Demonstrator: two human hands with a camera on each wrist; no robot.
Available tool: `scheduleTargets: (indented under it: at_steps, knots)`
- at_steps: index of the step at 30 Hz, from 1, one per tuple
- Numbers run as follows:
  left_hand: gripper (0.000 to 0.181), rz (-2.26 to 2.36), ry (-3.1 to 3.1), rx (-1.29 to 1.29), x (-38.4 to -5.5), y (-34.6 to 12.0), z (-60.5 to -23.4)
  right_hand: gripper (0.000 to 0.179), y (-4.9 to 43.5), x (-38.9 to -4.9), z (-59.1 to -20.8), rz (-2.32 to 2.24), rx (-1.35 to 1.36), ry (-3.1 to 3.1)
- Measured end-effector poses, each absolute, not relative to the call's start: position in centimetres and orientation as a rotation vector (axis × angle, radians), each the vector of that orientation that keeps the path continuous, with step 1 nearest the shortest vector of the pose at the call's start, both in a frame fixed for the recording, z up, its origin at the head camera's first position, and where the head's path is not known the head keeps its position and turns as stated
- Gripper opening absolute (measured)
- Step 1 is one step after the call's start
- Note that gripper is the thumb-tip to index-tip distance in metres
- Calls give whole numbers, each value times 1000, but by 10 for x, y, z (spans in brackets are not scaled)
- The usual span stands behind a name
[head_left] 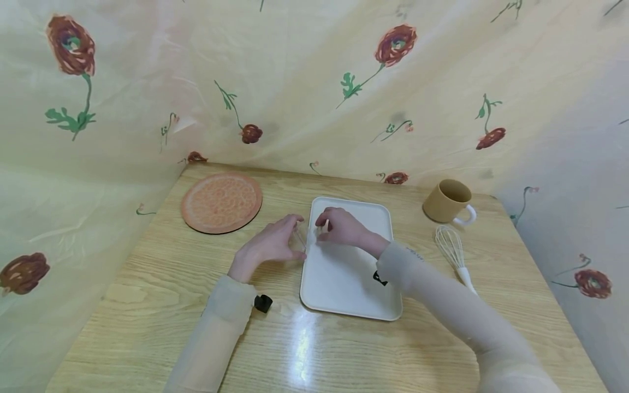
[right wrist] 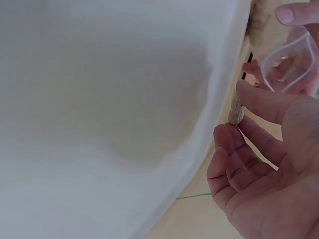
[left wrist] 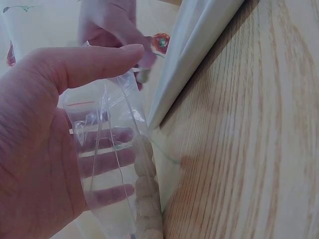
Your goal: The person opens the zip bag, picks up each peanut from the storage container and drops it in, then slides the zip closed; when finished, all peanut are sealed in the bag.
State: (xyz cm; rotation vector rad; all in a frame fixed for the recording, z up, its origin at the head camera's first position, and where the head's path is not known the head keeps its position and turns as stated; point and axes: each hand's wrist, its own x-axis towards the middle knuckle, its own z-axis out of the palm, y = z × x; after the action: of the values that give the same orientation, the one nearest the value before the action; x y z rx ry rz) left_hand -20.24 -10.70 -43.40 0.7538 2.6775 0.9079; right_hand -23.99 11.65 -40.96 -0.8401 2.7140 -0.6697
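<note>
In the head view my left hand [head_left: 271,241] is left of a white rectangular tray [head_left: 344,289]. It holds a clear plastic zip bag [left wrist: 112,169], thumb on one side and fingers behind. Several tan, rounded pieces [left wrist: 146,191], blurred through the plastic, lie along the bag's lower side. Over the tray's left part is my right hand [head_left: 345,228]; in the right wrist view it pinches a single unshelled peanut [right wrist: 236,113] between thumb and fingertips. The tray's visible surface is bare.
A round orange patterned mat [head_left: 221,203] lies at the back left. To the right of the tray stand a tan mug [head_left: 442,202] with a white handle and, nearer, a whisk [head_left: 451,248] lying flat. Flowered cloth [head_left: 295,82] hangs behind the wooden table [head_left: 147,316].
</note>
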Motion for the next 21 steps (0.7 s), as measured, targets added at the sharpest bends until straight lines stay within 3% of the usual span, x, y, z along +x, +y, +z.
scheduleTargets:
  at_steps: [21]
  knots:
    - [88,899,2674,771,-203,-106,-437,28,100,-220,-388,-678,-996,2699]
